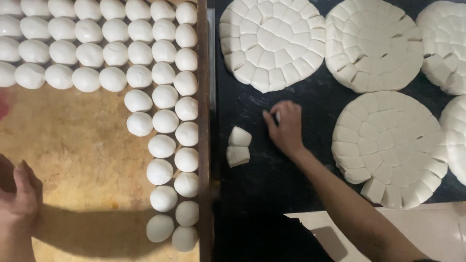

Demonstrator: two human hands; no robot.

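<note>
My right hand [286, 127] rests on the black counter [252, 102] with its fingers curled around a small dough piece [277, 116], of which only a white sliver shows. Two cut dough pieces [239, 145] lie just left of it, one above the other. My left hand [19, 199] lies at the lower left on the wooden board [77, 140], its fingers together and cupped downward. Whatever is beneath it is hidden. Rows of round dough balls [165, 121] line the board's top and right side.
Several flat dough discs scored into small squares lie on the counter: one at the top centre [272, 41], one to its right [371, 43], one beside my right forearm [388, 145]. The board's raised wooden rim [204, 121] separates board and counter. A pale floor [437, 233] shows at the bottom right.
</note>
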